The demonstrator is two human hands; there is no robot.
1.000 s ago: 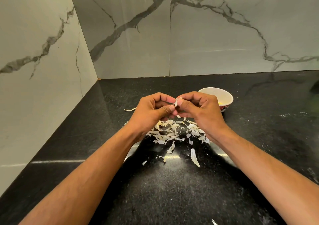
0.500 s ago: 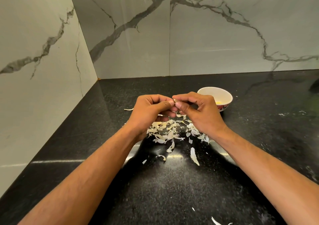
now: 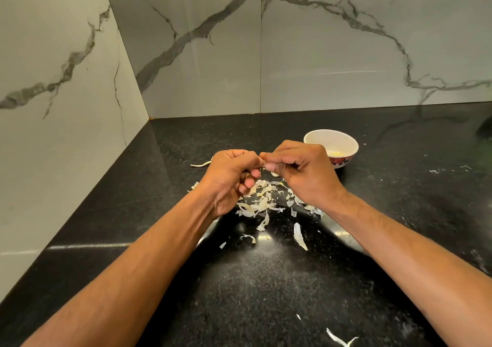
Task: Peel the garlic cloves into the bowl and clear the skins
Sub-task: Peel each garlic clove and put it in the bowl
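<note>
Between both hands' grip (image 3: 263,162), the garlic clove (image 3: 264,163).

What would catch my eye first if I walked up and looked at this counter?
Probably the two bare hands meeting at the centre, the left hand and right hand, fingertips pinched together on something too small to make out. Just beneath them lies a scatter of pale papery garlic skins on the speckled black stone counter. Behind the right hand stands a small white bowl with a red patterned outside.

One camera sat on the person's head. It looked forward and down, close over the black counter (image 3: 266,293) toward the marble wall corner (image 3: 149,117).
</note>
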